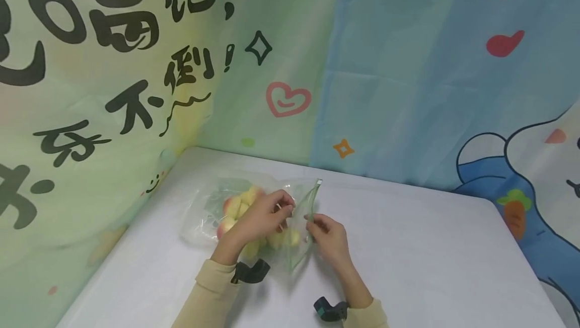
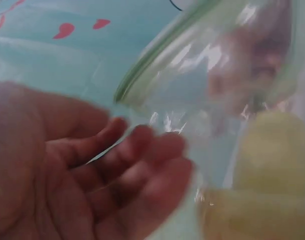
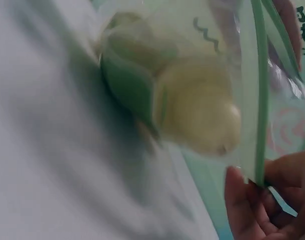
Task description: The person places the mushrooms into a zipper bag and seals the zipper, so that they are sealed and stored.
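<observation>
A clear zip bag (image 1: 197, 222) with a green zip strip lies on the table, its mouth parted toward the right. Inside are several yellow fruits (image 1: 235, 207) with red blush, apple- or peach-like; one pale yellow fruit (image 3: 197, 107) and a green leaf-like piece (image 3: 125, 82) show near the mouth in the right wrist view. My left hand (image 1: 267, 212) reaches across the bag, thumb and index fingertips together at the left side of its mouth. Its other fingers curl loosely (image 2: 142, 175). My right hand (image 1: 331, 240) pinches the green zip strip (image 3: 260, 100) on the opposite side.
A white tabletop (image 1: 430, 257) extends to the right of the bag. Behind it and at the left hangs a printed cloth (image 1: 385, 91) with characters, hearts and a cartoon figure. Each wrist carries a dark camera mount (image 1: 251, 271).
</observation>
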Tool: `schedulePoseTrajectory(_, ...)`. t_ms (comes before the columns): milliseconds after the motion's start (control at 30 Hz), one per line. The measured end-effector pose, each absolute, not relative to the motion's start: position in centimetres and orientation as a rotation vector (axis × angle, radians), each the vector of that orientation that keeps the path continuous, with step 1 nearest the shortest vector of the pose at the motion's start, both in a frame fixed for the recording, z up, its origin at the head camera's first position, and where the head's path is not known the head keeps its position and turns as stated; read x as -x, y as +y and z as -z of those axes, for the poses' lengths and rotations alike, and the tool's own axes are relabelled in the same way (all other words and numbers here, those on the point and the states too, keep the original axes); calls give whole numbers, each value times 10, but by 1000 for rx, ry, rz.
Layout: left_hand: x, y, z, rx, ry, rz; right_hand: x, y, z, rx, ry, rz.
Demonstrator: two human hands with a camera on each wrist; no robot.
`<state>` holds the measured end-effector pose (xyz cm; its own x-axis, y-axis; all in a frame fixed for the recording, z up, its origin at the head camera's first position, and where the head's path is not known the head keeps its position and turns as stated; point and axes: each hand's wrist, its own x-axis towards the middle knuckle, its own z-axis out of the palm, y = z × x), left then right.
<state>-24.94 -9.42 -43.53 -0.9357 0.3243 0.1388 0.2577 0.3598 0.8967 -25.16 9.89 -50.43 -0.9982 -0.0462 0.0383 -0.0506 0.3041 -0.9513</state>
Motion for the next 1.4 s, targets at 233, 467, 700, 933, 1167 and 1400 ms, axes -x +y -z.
schedulePoseTrajectory(233, 249, -85, 441, -715, 2513, -1412, 248, 101, 491, -10, -2366, -2060)
schedulePoseTrajectory(467, 247, -82, 440, -773, 2567, -1320, 237, 96, 471, -67, -2408, -2159)
schedulePoseTrajectory(700, 246, -81, 442, -995, 2637, -1167, 229, 88, 469, -123, -2453, -2121)
schedulePoseTrajectory(933, 247, -89, 435, -884, 2588, -1421, 236, 95, 476, -193, -2375, -1916)
schedulePoseTrajectory(1167, 251, -110, 431, -773, 2719, -1643, 229, 114, 454, -638, -2282, -1385)
schedulePoseTrajectory(1400, 251, -109, 426, -983, 2683, -1869, 217, 136, 423, -881, -2186, -996)
